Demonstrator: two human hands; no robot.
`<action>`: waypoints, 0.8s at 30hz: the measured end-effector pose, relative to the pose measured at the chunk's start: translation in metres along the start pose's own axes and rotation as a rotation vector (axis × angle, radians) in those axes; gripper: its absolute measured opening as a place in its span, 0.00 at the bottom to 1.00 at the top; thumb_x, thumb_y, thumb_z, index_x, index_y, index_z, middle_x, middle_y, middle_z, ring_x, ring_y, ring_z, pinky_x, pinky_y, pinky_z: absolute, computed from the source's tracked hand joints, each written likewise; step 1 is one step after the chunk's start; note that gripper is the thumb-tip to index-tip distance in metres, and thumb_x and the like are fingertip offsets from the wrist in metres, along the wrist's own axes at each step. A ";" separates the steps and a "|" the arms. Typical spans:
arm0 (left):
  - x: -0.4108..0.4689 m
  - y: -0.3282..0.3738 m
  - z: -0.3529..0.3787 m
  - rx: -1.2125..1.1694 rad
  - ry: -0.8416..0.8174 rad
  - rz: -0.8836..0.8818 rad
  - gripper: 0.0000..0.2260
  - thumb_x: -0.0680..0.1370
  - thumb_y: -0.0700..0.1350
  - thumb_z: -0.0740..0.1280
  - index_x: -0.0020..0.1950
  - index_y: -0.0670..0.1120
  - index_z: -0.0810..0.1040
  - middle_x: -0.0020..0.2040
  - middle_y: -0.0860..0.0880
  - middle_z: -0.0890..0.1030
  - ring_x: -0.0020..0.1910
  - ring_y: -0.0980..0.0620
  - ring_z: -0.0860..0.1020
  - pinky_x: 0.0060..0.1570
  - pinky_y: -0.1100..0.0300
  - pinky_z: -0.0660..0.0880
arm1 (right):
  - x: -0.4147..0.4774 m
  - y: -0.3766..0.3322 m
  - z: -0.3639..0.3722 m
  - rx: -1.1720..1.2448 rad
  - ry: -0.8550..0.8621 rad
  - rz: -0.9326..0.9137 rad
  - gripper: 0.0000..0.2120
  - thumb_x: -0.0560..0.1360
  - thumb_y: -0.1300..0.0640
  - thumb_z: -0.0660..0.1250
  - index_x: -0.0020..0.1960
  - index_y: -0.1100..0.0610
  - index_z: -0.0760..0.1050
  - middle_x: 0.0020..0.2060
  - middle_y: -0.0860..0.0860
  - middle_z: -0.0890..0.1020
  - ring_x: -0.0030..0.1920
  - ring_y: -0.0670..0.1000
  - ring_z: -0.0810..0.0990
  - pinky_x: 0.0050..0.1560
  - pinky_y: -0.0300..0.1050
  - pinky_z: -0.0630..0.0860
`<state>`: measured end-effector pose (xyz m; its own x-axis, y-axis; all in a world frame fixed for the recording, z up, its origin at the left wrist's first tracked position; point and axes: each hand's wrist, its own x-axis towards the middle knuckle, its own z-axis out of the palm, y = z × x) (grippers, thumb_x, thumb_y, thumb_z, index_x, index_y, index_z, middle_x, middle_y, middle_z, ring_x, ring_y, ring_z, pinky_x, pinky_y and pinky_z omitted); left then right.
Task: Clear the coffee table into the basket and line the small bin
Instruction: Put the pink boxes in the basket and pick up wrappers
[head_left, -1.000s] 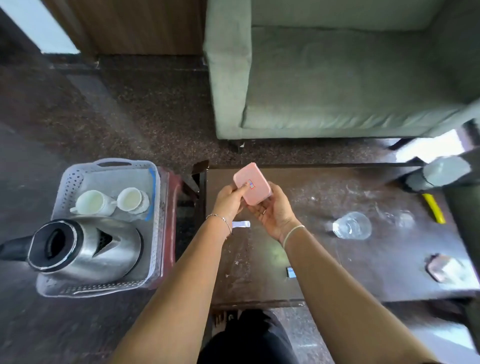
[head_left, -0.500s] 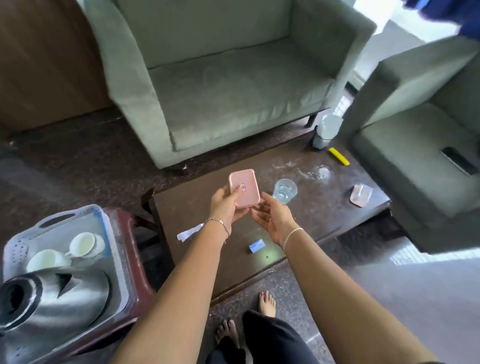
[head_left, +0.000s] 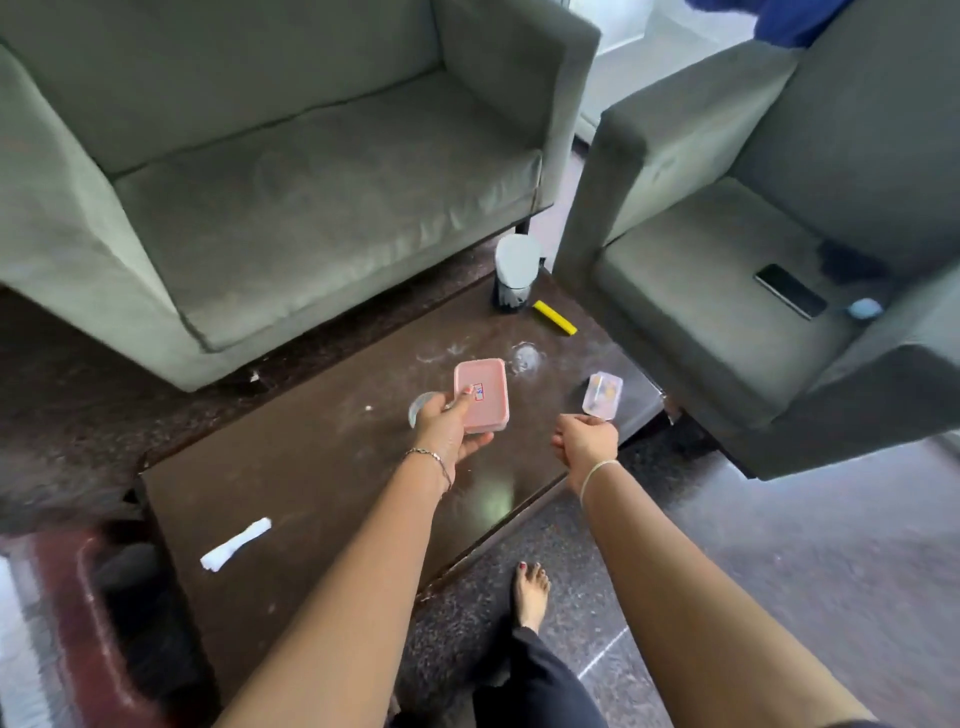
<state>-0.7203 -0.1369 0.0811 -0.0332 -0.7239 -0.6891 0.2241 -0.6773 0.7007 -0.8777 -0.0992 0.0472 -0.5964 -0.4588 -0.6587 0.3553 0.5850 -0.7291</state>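
My left hand holds a pink rectangular box above the dark coffee table. My right hand is off the box, fingers curled shut, just in front of a small clear lidded container near the table's right edge. A drinking glass is mostly hidden behind my left hand. The small bin, dark with a white lid, stands at the table's far corner beside a yellow stick. A folded white paper lies at the near left. The basket is not in view.
A grey sofa stands behind the table. To the right, an armchair carries a phone and a pale blue object. A red stool is blurred at lower left. My bare foot is by the table's front edge.
My right hand has let go of the pink box and moved right toward the clear container. The view has swung right, so the basket with the kettle and cups has left the frame.
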 end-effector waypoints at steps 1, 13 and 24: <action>0.008 -0.002 0.014 0.008 0.009 -0.010 0.14 0.79 0.45 0.66 0.63 0.39 0.73 0.51 0.42 0.79 0.43 0.47 0.80 0.34 0.56 0.82 | 0.018 -0.006 -0.008 -0.012 0.045 0.017 0.08 0.71 0.64 0.63 0.36 0.54 0.73 0.34 0.54 0.76 0.30 0.50 0.73 0.30 0.40 0.67; 0.109 -0.037 0.113 0.039 0.116 -0.115 0.09 0.80 0.43 0.64 0.60 0.43 0.72 0.57 0.41 0.78 0.51 0.44 0.78 0.39 0.54 0.79 | 0.180 -0.026 -0.040 -0.685 0.100 -0.076 0.23 0.71 0.54 0.68 0.63 0.60 0.68 0.61 0.59 0.74 0.61 0.62 0.75 0.61 0.54 0.73; 0.160 -0.068 0.117 0.123 0.168 -0.177 0.15 0.78 0.43 0.67 0.65 0.44 0.72 0.59 0.43 0.79 0.54 0.45 0.79 0.39 0.54 0.81 | 0.238 -0.002 -0.010 -0.803 0.107 -0.099 0.36 0.70 0.47 0.74 0.68 0.60 0.60 0.66 0.60 0.68 0.66 0.64 0.69 0.63 0.56 0.69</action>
<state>-0.8544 -0.2226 -0.0553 0.1037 -0.5681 -0.8164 0.1086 -0.8095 0.5770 -1.0273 -0.2023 -0.1063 -0.6776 -0.4913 -0.5472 -0.3032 0.8645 -0.4008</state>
